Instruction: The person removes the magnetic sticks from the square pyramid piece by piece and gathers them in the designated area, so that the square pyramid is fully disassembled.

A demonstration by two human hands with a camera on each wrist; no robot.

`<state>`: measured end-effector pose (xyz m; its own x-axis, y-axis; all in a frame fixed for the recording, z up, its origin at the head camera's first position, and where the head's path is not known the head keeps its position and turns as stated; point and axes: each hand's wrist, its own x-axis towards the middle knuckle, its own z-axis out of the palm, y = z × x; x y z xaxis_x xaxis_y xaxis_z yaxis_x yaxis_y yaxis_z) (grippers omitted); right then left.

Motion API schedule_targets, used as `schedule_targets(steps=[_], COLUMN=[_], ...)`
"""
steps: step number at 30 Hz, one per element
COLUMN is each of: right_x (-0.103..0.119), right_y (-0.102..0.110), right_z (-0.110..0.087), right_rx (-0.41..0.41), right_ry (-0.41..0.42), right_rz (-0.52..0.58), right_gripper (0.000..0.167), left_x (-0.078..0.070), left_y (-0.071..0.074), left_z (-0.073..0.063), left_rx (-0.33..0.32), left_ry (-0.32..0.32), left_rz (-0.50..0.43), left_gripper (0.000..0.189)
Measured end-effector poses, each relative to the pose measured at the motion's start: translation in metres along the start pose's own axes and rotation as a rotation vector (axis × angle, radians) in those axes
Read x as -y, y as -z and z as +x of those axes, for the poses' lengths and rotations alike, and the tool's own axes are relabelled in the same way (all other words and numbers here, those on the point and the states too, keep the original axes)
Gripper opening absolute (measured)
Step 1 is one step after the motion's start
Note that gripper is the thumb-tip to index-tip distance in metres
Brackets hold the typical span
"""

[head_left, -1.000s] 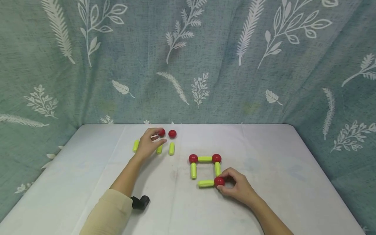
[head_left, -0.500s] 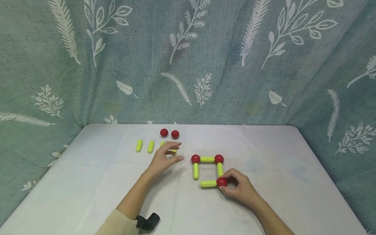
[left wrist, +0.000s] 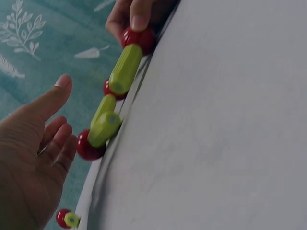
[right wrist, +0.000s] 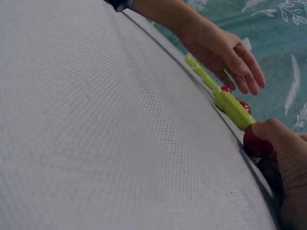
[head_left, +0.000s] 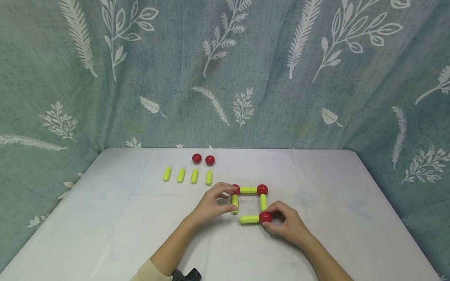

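Thumb and finger of my right hand [head_left: 286, 222] pinch a red ball [head_left: 265, 217] at the near right corner of a square-like figure on the table. From that ball a yellow-green rod [head_left: 249, 219] points left, its left end free. A right-side rod [head_left: 263, 202], a far right ball [head_left: 262, 189], a far rod [head_left: 248, 190] and a far left ball [head_left: 236, 189] carry the outline round to a left-side rod [head_left: 234, 205]. Around this last rod my left hand [head_left: 212, 203] spreads thumb and fingers; in the left wrist view the left hand [left wrist: 36, 143] holds nothing.
Two loose red balls [head_left: 203, 159] lie near the table's far edge. In front of them is a row of several yellow-green rods [head_left: 194, 176]. A black device [head_left: 188, 275] sits at the left wrist. Behind the white table [head_left: 334, 187] hangs a leaf-patterned curtain [head_left: 263, 109].
My left hand has moved right and nearer, from the loose balls past the row of rods to the figure's left side. The right hand has kept its hold on the red ball.
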<state>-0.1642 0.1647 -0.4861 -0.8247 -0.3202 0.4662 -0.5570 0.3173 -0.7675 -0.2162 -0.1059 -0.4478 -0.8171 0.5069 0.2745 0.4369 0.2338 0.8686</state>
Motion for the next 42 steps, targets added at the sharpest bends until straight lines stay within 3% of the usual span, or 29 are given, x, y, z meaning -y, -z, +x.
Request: schedule_targets(steps=[6,10,17,23,27,35,38,42], right_x=[0.006,0.021,0.037,0.036,0.036,0.032,0.015,-0.001], right_y=[0.001,0.003,0.005,0.006,0.005,0.006,0.004,0.002], right_z=[0.003,0.006,0.009,0.009,0.009,0.005,0.001,-0.001], right_rx=[-0.013,-0.007,-0.001,0.000,0.001,-0.006,-0.011,-0.018], right_ry=[0.027,0.054,0.066,0.070,0.060,0.034,0.030,-0.001], right_rz=[-0.026,-0.022,-0.022,-0.020,-0.025,-0.046,-0.050,-0.089], right_gripper=[0.032,0.032,0.030,0.029,0.029,0.030,0.031,0.034], left_x=[-0.013,-0.014,-0.011,-0.013,-0.013,-0.015,-0.017,-0.019], left_y=[-0.020,-0.034,-0.050,-0.053,-0.053,-0.055,-0.052,-0.045], left_z=[0.001,0.002,0.001,0.000,-0.001,-0.001,-0.003,-0.008], left_rx=[0.124,0.178,0.181,0.199,0.204,0.197,0.178,0.095], left_ry=[0.013,-0.043,-0.088,-0.136,-0.147,-0.181,-0.158,-0.077], left_rz=[-0.018,-0.021,0.131,0.319,0.386,0.379,0.359,0.284], left_gripper=[0.053,0.051,0.044,0.032,0.028,0.024,0.022,0.023])
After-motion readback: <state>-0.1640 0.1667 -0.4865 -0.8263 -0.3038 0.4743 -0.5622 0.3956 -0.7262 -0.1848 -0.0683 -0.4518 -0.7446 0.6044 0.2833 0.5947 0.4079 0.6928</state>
